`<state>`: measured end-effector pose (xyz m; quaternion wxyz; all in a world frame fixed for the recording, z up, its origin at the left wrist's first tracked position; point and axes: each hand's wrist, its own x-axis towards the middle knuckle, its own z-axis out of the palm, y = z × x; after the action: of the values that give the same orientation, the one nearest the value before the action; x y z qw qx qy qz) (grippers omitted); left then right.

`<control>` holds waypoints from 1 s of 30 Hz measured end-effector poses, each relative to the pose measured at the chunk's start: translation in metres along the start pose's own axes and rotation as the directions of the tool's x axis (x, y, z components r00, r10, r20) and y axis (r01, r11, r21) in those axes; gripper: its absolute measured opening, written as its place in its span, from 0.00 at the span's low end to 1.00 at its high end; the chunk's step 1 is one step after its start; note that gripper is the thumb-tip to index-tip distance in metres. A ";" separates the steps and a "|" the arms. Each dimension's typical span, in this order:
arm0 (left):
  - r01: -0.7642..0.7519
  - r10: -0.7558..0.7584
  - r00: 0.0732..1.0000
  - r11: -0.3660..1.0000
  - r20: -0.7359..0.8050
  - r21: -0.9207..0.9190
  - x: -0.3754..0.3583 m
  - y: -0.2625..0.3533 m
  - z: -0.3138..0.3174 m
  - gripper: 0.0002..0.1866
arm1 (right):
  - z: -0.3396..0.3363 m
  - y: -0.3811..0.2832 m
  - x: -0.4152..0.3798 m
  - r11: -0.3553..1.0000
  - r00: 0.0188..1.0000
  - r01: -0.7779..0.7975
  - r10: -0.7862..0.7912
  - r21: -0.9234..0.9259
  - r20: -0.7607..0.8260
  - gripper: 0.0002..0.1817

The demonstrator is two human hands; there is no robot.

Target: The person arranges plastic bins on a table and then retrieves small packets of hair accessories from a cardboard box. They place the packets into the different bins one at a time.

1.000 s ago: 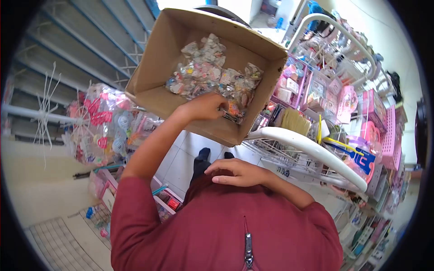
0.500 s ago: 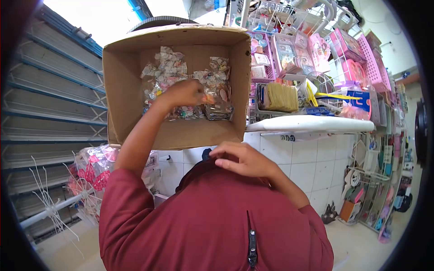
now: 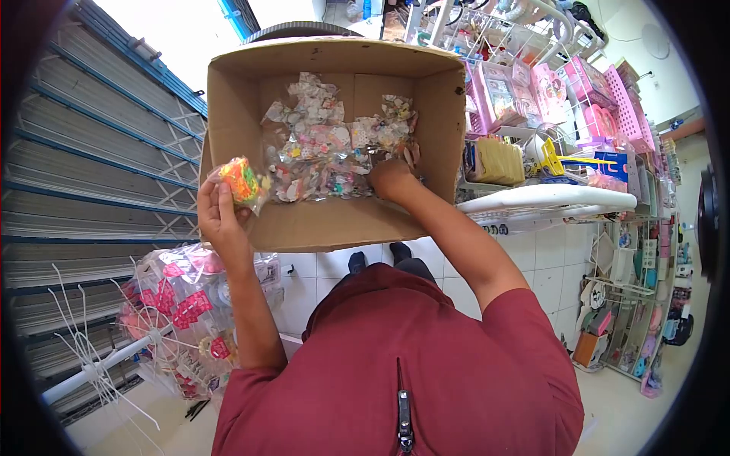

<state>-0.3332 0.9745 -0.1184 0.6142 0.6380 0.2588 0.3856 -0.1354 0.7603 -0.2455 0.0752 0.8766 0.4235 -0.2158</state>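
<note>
A large open cardboard box (image 3: 327, 232) sits in front of me, with many small clear plastic packets (image 3: 319, 140) spread over its bottom. My left hand (image 3: 222, 213) is at the box's left front edge, its fingers closed on a clear plastic packet of bright orange, yellow and green pieces (image 3: 240, 179). Inside the box on the right, my right hand (image 3: 393, 181) reaches down among the packets. Its fingertips are hidden by the hand itself, so what they touch or hold does not show.
On the right stands a white wire rack (image 3: 547, 199) with pink baskets, boxed goods, a stack of tan cards (image 3: 498, 161) and yellow-handled scissors (image 3: 559, 158). Bagged pink bows (image 3: 190, 308) hang at lower left near white wire hooks (image 3: 95, 368). A metal folding gate (image 3: 99, 190) lines the left.
My left hand has come out of the box's middle to its left edge, carrying the colourful packet. My right hand has moved from near my body into the box. The view has shifted somewhat.
</note>
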 end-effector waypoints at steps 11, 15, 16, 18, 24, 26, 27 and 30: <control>0.256 -0.112 0.941 0.852 0.318 -0.457 0.001 -0.010 -0.003 0.16 | -0.065 -0.031 -0.038 0.884 0.966 0.052 0.073 0.465 -0.247 0.25; 0.356 -0.153 0.899 0.802 0.411 -0.479 -0.004 -0.008 0.019 0.14 | -0.091 -0.073 -0.065 -0.108 0.934 0.320 -0.131 0.941 -0.332 0.20; 0.360 -0.154 0.896 0.801 0.417 -0.478 -0.002 -0.014 0.020 0.14 | -0.096 -0.077 -0.073 -0.345 0.935 0.168 -0.240 0.924 -0.260 0.19; 0.370 -0.179 0.877 0.844 0.446 -0.390 0.004 -0.029 0.017 0.13 | -0.088 -0.073 -0.066 -0.249 0.928 0.257 -0.207 0.934 -0.311 0.19; 0.058 -0.004 0.980 0.963 0.200 -0.263 0.005 -0.012 0.008 0.11 | -0.054 -0.007 -0.030 0.599 0.848 0.285 0.206 0.749 -0.488 0.21; 0.031 0.013 0.987 0.964 0.163 -0.265 0.006 -0.004 0.002 0.11 | -0.044 0.005 -0.028 0.719 0.757 0.179 0.336 0.672 -0.561 0.22; 0.018 0.029 0.988 0.954 0.154 -0.299 0.007 -0.002 -0.003 0.11 | -0.039 0.010 -0.028 0.842 0.731 0.088 0.309 0.532 -0.609 0.22; -0.026 0.059 0.993 0.949 0.098 -0.313 0.008 -0.001 -0.011 0.12 | -0.034 0.010 -0.030 0.940 0.863 -0.112 0.253 0.322 -0.437 0.19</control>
<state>-0.3378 0.9875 -0.1184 0.7114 0.5584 0.1479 0.4003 -0.1328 0.7436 -0.2022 -0.1372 0.9405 0.3074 -0.0466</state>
